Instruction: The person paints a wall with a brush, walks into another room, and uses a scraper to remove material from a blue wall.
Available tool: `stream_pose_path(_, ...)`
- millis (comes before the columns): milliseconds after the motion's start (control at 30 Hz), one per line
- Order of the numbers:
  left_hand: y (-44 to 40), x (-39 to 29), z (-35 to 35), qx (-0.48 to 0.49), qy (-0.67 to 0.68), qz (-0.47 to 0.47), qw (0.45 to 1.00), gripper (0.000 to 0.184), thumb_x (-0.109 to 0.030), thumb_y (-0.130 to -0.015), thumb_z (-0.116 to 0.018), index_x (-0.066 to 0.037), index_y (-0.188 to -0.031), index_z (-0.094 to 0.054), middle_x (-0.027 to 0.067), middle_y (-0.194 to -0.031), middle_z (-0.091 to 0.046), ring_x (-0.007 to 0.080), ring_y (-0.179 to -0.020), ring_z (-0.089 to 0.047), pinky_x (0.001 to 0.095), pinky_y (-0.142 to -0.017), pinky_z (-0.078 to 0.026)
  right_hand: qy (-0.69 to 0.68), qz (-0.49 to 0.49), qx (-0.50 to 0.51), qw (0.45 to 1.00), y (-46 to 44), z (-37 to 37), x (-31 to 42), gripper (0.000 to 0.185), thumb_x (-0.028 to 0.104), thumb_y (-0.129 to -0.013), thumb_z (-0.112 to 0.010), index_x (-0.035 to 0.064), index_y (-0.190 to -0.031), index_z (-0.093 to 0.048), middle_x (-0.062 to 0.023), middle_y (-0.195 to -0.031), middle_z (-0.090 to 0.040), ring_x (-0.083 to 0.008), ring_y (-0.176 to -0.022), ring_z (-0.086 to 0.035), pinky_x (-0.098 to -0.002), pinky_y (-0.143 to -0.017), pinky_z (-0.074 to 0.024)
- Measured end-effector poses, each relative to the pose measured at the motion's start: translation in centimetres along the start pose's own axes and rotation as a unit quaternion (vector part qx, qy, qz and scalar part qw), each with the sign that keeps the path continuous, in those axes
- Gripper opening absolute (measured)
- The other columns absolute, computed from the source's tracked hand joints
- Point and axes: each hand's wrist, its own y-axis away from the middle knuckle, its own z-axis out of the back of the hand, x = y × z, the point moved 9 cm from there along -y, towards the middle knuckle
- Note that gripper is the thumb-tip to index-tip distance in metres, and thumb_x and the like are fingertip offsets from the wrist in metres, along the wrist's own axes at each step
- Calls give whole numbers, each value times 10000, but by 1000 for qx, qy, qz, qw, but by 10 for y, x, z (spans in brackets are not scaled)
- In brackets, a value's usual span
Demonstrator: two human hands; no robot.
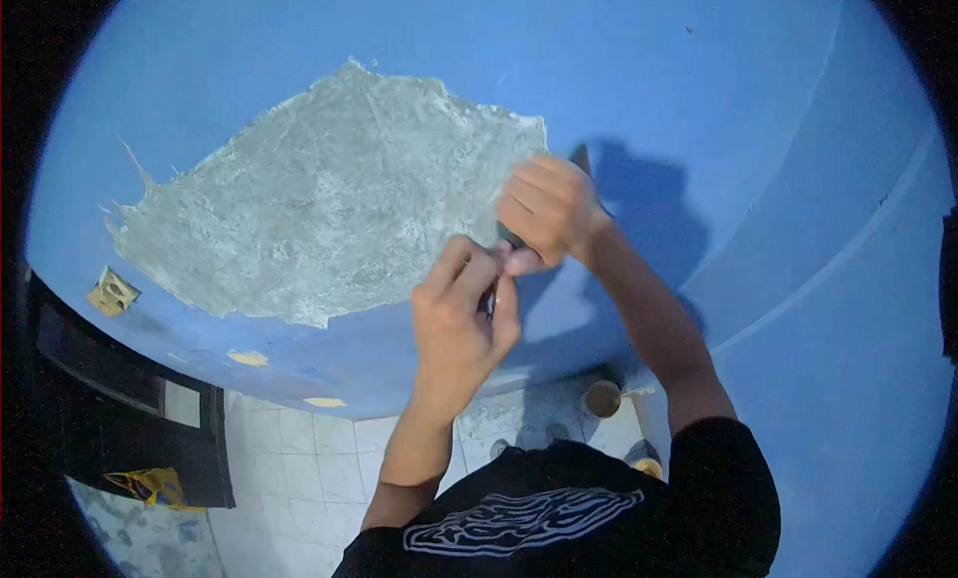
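My right hand (547, 211) is closed around what looks like a scraper (582, 159). A dark, pointed bit of its blade shows above my knuckles, and the rest is mostly hidden in the fist. Just below and to the left, my left hand (464, 303) has its thumb and fingers pinched together against the right hand's fingers. Whatever lies in that pinch is too covered to make out. Both hands are in front of the blue wall (639, 69), at the lower right edge of a bare grey plaster patch (319, 199) with ragged, peeling paint edges.
On the left of the wall is an outlet box (114, 291). A dark cabinet-like piece (120, 398) with a yellow bag (150, 486) stands lower left. Below, a brown container (602, 398) is on the tiled floor (289, 468) near the wall corner.
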Motion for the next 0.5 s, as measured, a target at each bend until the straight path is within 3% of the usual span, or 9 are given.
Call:
stream_pose_path(67, 0, -6, -7, -9, 2, -4, 1000, 155, 69, -741, -638, 14, -885, -651, 107, -796, -534, 234, -595, -586, 319, -515, -463, 44, -20, 35, 998, 1, 6, -8, 621, 601, -899, -387, 71, -575, -405, -52, -578, -364, -236, -495, -427, -360, -444, -322)
stream_pose_path(133, 14, -22, 0, -12, -24, -10, 1000, 221, 69, -726, -650, 17, -941, -667, 101, -782, -530, 234, -580, -579, 315, -505, -457, -19, -31, 37, 999, 0, 8, 2, 639, 609, -921, -341, 74, -577, -404, -51, -578, -368, -226, -493, -417, -346, -446, -316)
stream_pose_path(267, 32, -33, 33, -50, -32, -8, 998, 278, 62, -713, -665, 18, -988, -668, 93, -787, -531, 236, -563, -570, 312, -502, -456, -21, -8, 2, 1000, -38, 4, 29, 624, 572, -947, -318, 78, -571, -386, -53, -575, -352, -219, -482, -396, -333, -437, -303)
stream_pose_path(333, 31, -31, 36, -66, -86, 16, 994, 285, 55, -707, -674, 8, -988, -665, 88, -809, -540, 238, -566, -572, 316, -505, -458, -32, 17, 20, 999, -36, -10, 27, 612, 622, -896, -388, 81, -612, -414, -56, -607, -400, -224, -527, -440, -334, -481, -357)
stream_pose_path(367, 16, -28, 20, -48, -103, 81, 990, 192, 118, -705, -611, 63, -887, -637, 107, -747, -544, 218, -630, -566, 280, -572, -429, -31, 17, 20, 999, -29, -9, 20, 612, 622, -896, -388, 81, -612, -414, -56, -607, -400, -224, -527, -440, -334, -481, -357)
stream_pose_path(500, 11, -24, 22, -36, -46, 53, 997, 170, 116, -709, -617, 51, -865, -632, 110, -742, -540, 220, -614, -556, 277, -559, -423, -11, 9, 30, 999, -23, -7, 9, 598, 602, -884, -395, 87, -579, -390, -45, -580, -383, -223, -516, -432, -337, -474, -350)
